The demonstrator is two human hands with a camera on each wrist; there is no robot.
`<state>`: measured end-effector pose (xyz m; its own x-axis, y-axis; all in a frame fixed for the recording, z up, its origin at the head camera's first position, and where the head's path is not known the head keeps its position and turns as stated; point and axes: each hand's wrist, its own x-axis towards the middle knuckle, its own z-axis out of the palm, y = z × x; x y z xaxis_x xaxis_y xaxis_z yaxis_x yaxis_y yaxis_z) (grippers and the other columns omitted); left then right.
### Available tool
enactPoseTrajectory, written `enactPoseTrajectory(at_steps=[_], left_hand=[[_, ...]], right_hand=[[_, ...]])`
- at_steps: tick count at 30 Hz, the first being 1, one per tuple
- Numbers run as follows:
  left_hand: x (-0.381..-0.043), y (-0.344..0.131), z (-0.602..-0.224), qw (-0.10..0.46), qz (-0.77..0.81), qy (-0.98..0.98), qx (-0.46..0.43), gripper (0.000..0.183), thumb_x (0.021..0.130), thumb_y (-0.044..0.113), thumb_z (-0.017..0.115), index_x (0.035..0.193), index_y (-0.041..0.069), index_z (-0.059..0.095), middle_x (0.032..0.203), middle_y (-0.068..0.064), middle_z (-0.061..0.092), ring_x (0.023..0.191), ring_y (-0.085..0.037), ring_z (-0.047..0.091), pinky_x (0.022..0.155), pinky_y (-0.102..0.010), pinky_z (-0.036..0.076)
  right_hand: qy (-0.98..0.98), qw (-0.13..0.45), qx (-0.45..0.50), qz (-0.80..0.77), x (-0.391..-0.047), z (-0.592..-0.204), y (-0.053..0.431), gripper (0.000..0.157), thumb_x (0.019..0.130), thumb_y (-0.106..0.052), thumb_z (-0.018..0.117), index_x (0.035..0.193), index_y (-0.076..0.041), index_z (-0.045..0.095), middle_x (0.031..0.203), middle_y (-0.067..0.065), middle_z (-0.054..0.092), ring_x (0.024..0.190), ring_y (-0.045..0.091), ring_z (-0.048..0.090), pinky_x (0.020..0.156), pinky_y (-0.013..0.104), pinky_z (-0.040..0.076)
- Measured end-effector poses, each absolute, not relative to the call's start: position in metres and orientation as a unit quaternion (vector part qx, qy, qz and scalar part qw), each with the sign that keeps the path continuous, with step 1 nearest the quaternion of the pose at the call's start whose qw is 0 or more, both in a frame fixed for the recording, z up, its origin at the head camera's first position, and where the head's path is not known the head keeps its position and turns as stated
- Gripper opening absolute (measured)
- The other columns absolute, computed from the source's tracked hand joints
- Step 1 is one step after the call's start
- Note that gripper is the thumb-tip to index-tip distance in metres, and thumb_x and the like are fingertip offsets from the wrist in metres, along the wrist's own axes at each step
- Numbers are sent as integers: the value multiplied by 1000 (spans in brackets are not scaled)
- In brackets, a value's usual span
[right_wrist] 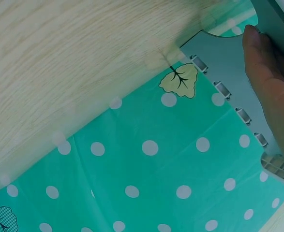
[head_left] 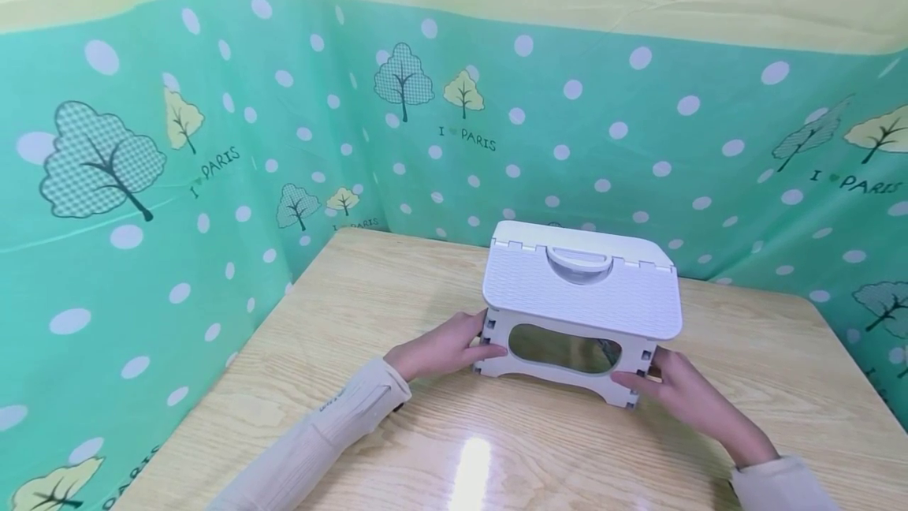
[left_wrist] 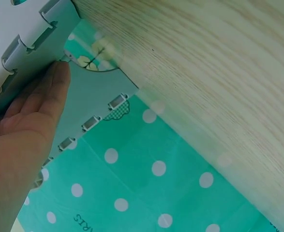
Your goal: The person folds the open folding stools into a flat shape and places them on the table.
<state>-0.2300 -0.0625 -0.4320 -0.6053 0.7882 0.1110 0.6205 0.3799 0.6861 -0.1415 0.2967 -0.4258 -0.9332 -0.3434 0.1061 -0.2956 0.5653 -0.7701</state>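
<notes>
A white folding step stool stands unfolded on the wooden table, its ridged top tilted toward me and a carry handle at the middle of the hinge line. My left hand grips the left end of its front leg panel, thumb in front. On the right end my right hand holds the same panel, thumb across the front. Both wrist views show the fingers reaching behind that panel: the left hand in one, the right hand in the other. The stool's far leg panel has slotted hinge edges.
The wooden table extends around the stool and reflects a bright light in front of it. A green dotted curtain with tree prints hangs along the back and left, close behind the stool.
</notes>
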Motion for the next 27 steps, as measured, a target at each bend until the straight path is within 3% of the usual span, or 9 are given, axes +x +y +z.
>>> enactPoseTrajectory(at_steps=[19,27], left_hand=[[-232,-63,-434,116,359,818,434,48,102,40,55,141,15,44,113,11,67,89,0,63,77,-21,52],[-233,-63,-435,118,363,814,439,50,102,39,55,141,10,44,114,10,68,90,0,63,77,-22,52]], right_hand=[[883,39,-176,-434,-141,-424,297,47,97,-24,66,136,-3,49,118,18,66,99,12,67,76,30,56],[884,34,-178,-432,-142,-428,297,47,97,-24,67,136,-4,49,118,18,66,99,11,67,76,30,57]])
